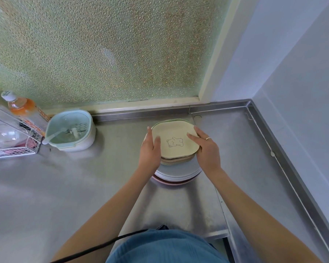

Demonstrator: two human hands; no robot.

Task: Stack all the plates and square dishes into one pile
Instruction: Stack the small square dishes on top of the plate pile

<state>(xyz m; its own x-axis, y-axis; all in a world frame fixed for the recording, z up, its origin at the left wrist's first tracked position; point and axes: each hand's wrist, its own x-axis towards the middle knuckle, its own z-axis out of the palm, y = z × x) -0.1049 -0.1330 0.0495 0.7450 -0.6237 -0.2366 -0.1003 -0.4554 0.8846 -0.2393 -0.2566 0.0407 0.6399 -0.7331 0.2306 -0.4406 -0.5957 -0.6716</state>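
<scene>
One pile of dishes stands on the steel counter. Its top is a cream square dish with a small bear drawing. Under it lie several more square dishes in beige tones, and a green one shows at the far edge. Round plates, white and pink, form the base. My left hand holds the left edge of the top dish, thumb on its face. My right hand, wearing a ring, holds the right edge, fingers lying across the rim.
A pale blue strainer bowl with a white spoon stands at the left. Beyond it are an orange-liquid bottle and a white wire rack. A frosted window backs the counter; a raised steel rim and wall close the right side.
</scene>
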